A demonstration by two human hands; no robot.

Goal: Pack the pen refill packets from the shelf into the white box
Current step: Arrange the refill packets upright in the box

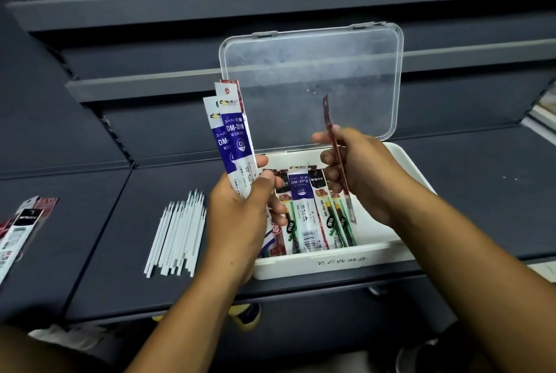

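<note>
Box open from above; upright lid blocks the back. Packets fill left and middle; right end bare.

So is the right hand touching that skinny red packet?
Touching. The head view shows the right hand pinching the skinny red plastic packet with its fingers, above the open white plastic box.

The left hand and the right hand are bare, with the nails cut short. The left forearm and the right forearm are bare as well, uncovered right to the lower edge. Lower down shows the toe of a shoe, yellow and dark blue.
</note>
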